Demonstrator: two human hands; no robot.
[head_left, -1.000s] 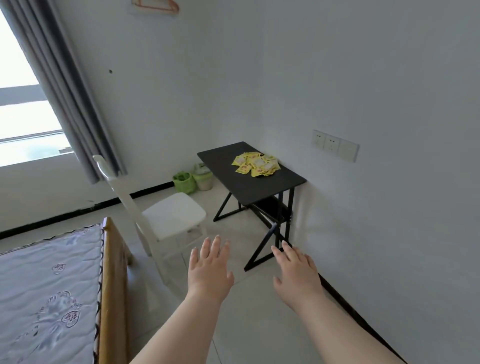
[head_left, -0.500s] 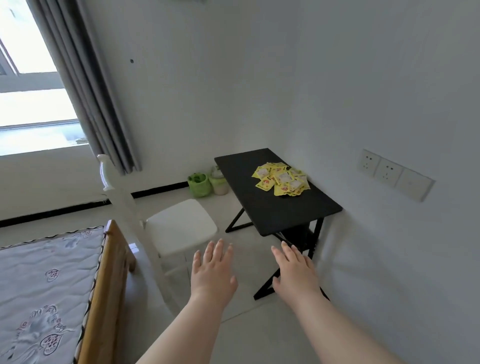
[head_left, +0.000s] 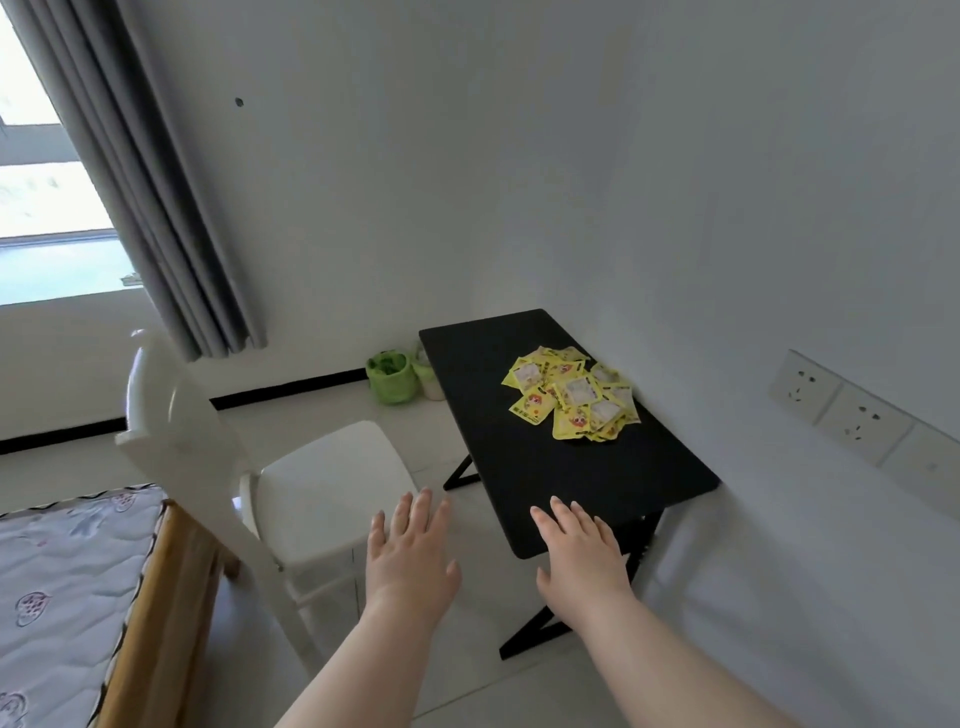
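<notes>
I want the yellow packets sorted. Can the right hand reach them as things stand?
Probably yes: the right hand is open over the black table, and only bare tabletop lies between it and the yellow packets, though it must stretch forward.

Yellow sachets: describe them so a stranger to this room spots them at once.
In the room's corner a black table stands against the white wall. The yellow sachets lie heaped on its far half. They alone are bright yellow; the green tub sits on the floor.
</notes>
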